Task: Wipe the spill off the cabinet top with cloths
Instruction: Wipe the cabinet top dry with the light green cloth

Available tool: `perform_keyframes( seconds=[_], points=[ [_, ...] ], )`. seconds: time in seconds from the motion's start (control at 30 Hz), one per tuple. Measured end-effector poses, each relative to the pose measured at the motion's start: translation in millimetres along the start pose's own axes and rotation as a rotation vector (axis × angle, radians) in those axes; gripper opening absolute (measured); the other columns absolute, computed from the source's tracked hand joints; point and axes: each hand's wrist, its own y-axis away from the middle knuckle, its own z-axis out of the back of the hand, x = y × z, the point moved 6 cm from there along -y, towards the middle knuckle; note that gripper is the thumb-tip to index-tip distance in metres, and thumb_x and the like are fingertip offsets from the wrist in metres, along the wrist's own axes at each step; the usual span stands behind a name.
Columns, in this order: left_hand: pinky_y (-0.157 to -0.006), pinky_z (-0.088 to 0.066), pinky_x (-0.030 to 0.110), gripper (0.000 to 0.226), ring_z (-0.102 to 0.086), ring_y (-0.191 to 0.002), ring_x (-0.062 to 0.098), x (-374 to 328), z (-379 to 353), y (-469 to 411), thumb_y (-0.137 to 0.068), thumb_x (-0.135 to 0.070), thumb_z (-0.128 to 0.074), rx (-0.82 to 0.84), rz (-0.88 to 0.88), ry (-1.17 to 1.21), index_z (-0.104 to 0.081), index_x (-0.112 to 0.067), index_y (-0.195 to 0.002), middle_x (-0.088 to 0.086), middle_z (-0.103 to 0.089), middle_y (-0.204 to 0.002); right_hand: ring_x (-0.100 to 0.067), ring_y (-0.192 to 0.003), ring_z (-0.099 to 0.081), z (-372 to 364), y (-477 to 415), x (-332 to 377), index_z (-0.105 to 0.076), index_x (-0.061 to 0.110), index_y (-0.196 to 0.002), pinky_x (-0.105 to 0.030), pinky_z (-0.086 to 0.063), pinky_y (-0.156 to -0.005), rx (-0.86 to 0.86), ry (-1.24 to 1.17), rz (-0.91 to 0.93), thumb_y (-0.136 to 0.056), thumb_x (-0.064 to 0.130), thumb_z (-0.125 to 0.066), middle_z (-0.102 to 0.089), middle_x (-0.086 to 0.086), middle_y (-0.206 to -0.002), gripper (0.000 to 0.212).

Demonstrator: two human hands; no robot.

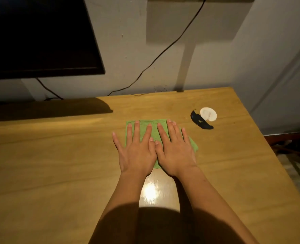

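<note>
- Left hand (pixel 136 152) flat, palm down on green cloth (pixel 154 132), fingers spread, thumb tucked against the right thumb; open, pressing, gripping nothing.
- Right hand (pixel 176 152) same pose just beside it: flat, fingers extended toward the wall, open on the cloth, no grasp.
- Thumbs touching at the centre; both forearms running back toward the camera, near ends in shadow.
- Cloth lying flat on wooden cabinet top (pixel 57 164), right of centre, mostly covered by the hands; far edge, right corner and a strip by the wrists showing.
- Left little finger off the cloth, resting on bare wood.
- Bright glare patch (pixel 150 192) on the wood between the forearms; wet or just lamp reflection, cannot tell.
- Spill itself not identifiable; anything under cloth and hands hidden.
- Black curved object (pixel 201 120) and white round object (pixel 208 113) near the right rear corner, touching or overlapping; identity unclear.
- Dark monitor (pixel 40 36) top left, cropped by frame; black cable (pixel 163 51) across the wall, upper end cut off.
</note>
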Motion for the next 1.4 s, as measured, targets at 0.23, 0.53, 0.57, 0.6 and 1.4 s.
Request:
perform_keyframes(
  seconds=[0.23, 0.53, 0.57, 0.6, 1.4],
  points=[
    [-0.112, 0.016, 0.068, 0.058, 0.009, -0.153, 0.020, -12.6, -7.0, 135.8, -0.096, -0.048, 0.002, 0.018, 0.014, 0.018, -0.003, -0.043, -0.153, -0.001, 0.005, -0.166, -0.019, -0.151, 0.015, -7.0, 135.4, 5.7, 0.000, 0.027, -0.158, -0.043, 0.010, -0.121, 0.020, -0.021, 0.009, -0.100, 0.049, -0.007, 0.011, -0.006, -0.165, 0.062],
    [-0.113, 0.015, 0.067, 0.057, 0.009, -0.152, 0.019, -30.0, -15.3, 256.7, -0.096, -0.051, -0.003, 0.068, 0.044, 0.022, -0.004, -0.046, -0.153, -0.003, 0.004, -0.166, -0.018, -0.150, 0.020, -12.1, 259.5, 2.9, 0.008, 0.030, -0.155, -0.043, 0.012, -0.121, 0.066, -0.026, -0.007, -0.100, 0.052, -0.004, 0.015, -0.006, -0.164, 0.061],
    [-0.112, 0.015, 0.067, 0.057, 0.009, -0.152, 0.019, -31.1, -15.1, 260.0, -0.096, -0.051, -0.003, 0.069, 0.044, 0.016, -0.003, -0.046, -0.153, -0.003, 0.005, -0.165, -0.018, -0.149, 0.021, -11.7, 262.6, 2.0, 0.009, 0.030, -0.155, -0.044, 0.012, -0.121, 0.071, -0.031, -0.009, -0.100, 0.052, -0.005, 0.016, -0.006, -0.164, 0.061],
    [-0.112, 0.015, 0.067, 0.057, 0.010, -0.152, 0.018, -32.1, -15.1, 261.4, -0.096, -0.051, -0.003, 0.069, 0.045, 0.010, -0.002, -0.047, -0.152, -0.003, 0.006, -0.165, -0.019, -0.149, 0.022, -11.3, 264.1, 1.6, 0.010, 0.030, -0.155, -0.044, 0.012, -0.121, 0.076, -0.033, -0.009, -0.100, 0.052, -0.005, 0.017, -0.006, -0.164, 0.061],
    [-0.111, 0.015, 0.069, 0.056, 0.010, -0.152, 0.021, -70.7, -14.7, -54.7, -0.097, -0.050, -0.002, -0.012, -0.029, 0.029, -0.003, -0.046, -0.152, -0.002, 0.005, -0.166, -0.018, -0.151, 0.014, 16.5, -34.3, -76.5, -0.005, 0.029, -0.158, -0.051, 0.007, -0.120, -0.051, 0.055, -0.080, -0.099, 0.050, -0.004, 0.004, -0.005, -0.166, 0.062]
  ],
)
